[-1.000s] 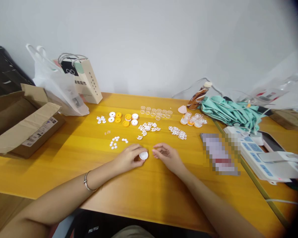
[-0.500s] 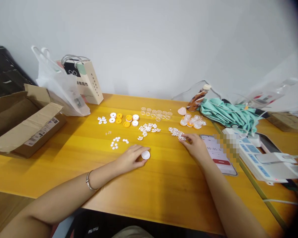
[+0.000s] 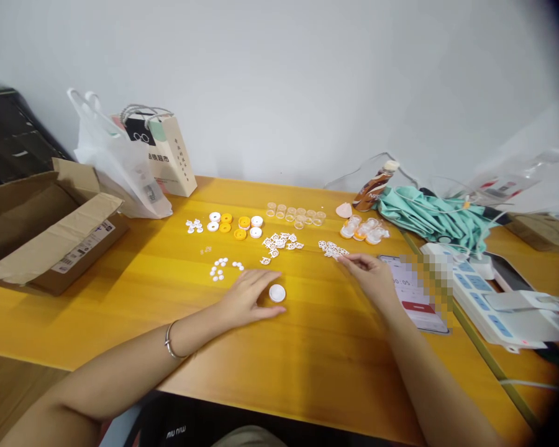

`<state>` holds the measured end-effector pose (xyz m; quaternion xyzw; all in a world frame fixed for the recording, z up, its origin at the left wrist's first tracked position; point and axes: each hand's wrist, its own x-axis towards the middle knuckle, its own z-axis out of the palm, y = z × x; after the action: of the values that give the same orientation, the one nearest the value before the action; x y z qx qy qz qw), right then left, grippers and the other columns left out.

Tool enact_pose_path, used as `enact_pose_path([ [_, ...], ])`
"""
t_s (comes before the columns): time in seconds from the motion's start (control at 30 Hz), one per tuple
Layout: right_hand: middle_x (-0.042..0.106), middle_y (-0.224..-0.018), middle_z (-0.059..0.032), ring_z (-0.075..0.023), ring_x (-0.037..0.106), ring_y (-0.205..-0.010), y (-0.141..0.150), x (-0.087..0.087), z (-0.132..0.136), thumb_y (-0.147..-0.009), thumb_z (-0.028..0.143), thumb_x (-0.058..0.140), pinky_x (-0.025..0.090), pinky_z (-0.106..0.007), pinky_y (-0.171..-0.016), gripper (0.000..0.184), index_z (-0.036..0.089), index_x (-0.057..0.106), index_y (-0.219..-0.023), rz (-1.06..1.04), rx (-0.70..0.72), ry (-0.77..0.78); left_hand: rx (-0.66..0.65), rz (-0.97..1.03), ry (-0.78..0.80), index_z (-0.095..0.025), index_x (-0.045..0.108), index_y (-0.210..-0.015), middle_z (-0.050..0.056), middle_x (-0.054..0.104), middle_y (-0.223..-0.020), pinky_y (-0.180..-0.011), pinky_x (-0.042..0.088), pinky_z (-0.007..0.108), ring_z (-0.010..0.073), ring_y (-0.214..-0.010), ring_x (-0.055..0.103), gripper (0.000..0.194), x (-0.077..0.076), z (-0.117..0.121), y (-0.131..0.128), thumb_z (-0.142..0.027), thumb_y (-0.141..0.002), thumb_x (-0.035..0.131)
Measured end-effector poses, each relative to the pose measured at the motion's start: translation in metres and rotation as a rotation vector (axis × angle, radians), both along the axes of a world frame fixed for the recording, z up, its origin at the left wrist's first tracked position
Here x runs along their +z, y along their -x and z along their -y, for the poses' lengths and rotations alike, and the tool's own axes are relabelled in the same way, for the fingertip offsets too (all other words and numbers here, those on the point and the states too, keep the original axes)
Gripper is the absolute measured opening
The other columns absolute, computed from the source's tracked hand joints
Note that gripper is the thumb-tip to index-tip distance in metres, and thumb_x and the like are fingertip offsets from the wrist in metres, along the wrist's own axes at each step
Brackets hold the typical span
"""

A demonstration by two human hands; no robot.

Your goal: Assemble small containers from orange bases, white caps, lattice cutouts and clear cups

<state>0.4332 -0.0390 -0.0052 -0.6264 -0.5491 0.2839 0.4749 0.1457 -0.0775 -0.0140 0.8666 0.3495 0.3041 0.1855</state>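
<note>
My left hand (image 3: 249, 298) rests on the table with thumb and fingers apart around a round white cap (image 3: 277, 293), which lies in the gap between them. At the near right edge of a cluster of small white openwork pieces (image 3: 328, 248), my right hand (image 3: 368, 276) has its thumb and fingertips pinched together on one of the pieces, mostly covered by the fingers. More white openwork pieces (image 3: 279, 242) lie farther left. Small white discs (image 3: 218, 270) are spread beyond my left hand.
Behind are white and yellow round caps (image 3: 240, 234), clear cups (image 3: 290, 215) and capped clear-and-orange assemblies (image 3: 375, 236). A phone (image 3: 417, 304) and power strip (image 3: 475, 298) lie right, near a bottle (image 3: 375, 186) and teal fabric (image 3: 428, 214). An open cardboard box (image 3: 88, 242) stands left.
My left thumb and fingers have spread away from the white cap, which stays on the table. My right fingertips have closed together at the edge of the openwork pieces.
</note>
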Motion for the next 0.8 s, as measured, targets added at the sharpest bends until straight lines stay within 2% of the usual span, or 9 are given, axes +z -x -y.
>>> enact_pose_path([
  [0.07,0.065,-0.068,-0.0025,-0.0125,0.055,-0.055,0.021,0.001,0.008,-0.063,0.043,0.071,0.044,-0.027,-0.054,0.029,0.018,0.064,-0.074,-0.303,0.091,0.049,0.042,0.067,-0.043,-0.020,0.044,-0.124,0.011,0.057,-0.117,-0.093,0.040,0.040,0.0233,-0.107,0.052,0.054,0.003,0.001,0.000,-0.041,-0.077,0.062],
  [0.17,0.066,-0.064,-0.0002,-0.0121,0.058,-0.055,0.062,-0.002,0.025,-0.061,0.038,0.075,0.045,-0.025,-0.056,0.027,0.019,0.059,-0.073,-0.606,0.227,0.137,0.066,0.177,-0.063,-0.020,0.048,-0.118,0.009,0.061,-0.109,-0.089,0.044,0.036,0.0201,-0.102,0.056,0.040,0.004,0.003,-0.001,-0.032,-0.081,0.059],
  [0.23,0.066,-0.065,0.0002,-0.0113,0.058,-0.056,0.087,-0.003,0.037,-0.062,0.036,0.075,0.044,-0.024,-0.057,0.025,0.020,0.058,-0.071,-0.690,0.320,0.196,0.063,0.254,-0.048,-0.019,0.050,-0.116,0.008,0.063,-0.103,-0.085,0.047,0.033,0.0180,-0.096,0.058,0.036,0.002,0.004,-0.003,-0.027,-0.082,0.058],
  [0.33,0.061,-0.058,0.0034,-0.0069,0.049,-0.050,0.113,-0.004,0.049,-0.062,0.033,0.076,0.039,-0.021,-0.052,0.023,0.019,0.058,-0.064,-0.707,0.379,0.224,0.052,0.378,-0.046,-0.018,0.055,-0.108,0.007,0.065,-0.094,-0.078,0.050,0.029,0.0153,-0.086,0.061,0.026,0.000,0.006,-0.005,-0.022,-0.083,0.058],
  [0.47,0.056,-0.054,0.0041,-0.0064,0.041,-0.047,0.119,-0.002,0.051,-0.059,0.035,0.077,0.033,-0.021,-0.048,0.025,0.019,0.058,-0.058,-0.763,0.393,0.262,0.028,0.442,-0.019,-0.017,0.060,-0.102,0.006,0.066,-0.092,-0.078,0.051,0.028,0.0147,-0.085,0.062,0.022,0.000,0.006,-0.005,-0.019,-0.081,0.060],
  [0.57,0.056,-0.055,0.0037,-0.0064,0.041,-0.049,0.117,0.000,0.049,-0.058,0.035,0.078,0.033,-0.021,-0.049,0.025,0.018,0.058,-0.058,-0.813,0.394,0.272,0.026,0.425,0.003,-0.017,0.059,-0.106,0.007,0.066,-0.096,-0.080,0.051,0.028,0.0149,-0.088,0.062,0.027,0.000,0.005,-0.004,-0.018,-0.079,0.062],
  [0.63,0.057,-0.057,0.0032,-0.0065,0.042,-0.050,0.117,0.000,0.049,-0.059,0.034,0.077,0.034,-0.021,-0.051,0.024,0.018,0.059,-0.059,-0.829,0.427,0.314,0.054,0.438,-0.002,-0.016,0.060,-0.103,0.006,0.067,-0.092,-0.077,0.051,0.027,0.0137,-0.085,0.062,0.022,-0.001,0.004,-0.004,-0.016,-0.081,0.058],
  [0.73,0.058,-0.061,0.0015,-0.0077,0.046,-0.053,0.117,-0.002,0.047,-0.066,0.039,0.072,0.037,-0.021,-0.053,0.025,0.017,0.060,-0.063,-0.832,0.489,0.344,0.093,0.458,-0.024,-0.016,0.063,-0.095,0.005,0.067,-0.086,-0.074,0.051,0.026,0.0132,-0.079,0.062,0.016,-0.002,0.001,-0.003,-0.014,-0.081,0.056],
  [0.8,0.058,-0.063,0.0001,-0.0092,0.049,-0.055,0.115,-0.006,0.038,-0.074,0.046,0.062,0.039,-0.023,-0.054,0.029,0.018,0.060,-0.070,-0.782,0.437,0.256,0.122,0.472,-0.054,-0.017,0.063,-0.091,0.005,0.066,-0.084,-0.073,0.051,0.027,0.0135,-0.079,0.062,0.013,-0.001,-0.001,-0.002,-0.014,-0.081,0.056],
])
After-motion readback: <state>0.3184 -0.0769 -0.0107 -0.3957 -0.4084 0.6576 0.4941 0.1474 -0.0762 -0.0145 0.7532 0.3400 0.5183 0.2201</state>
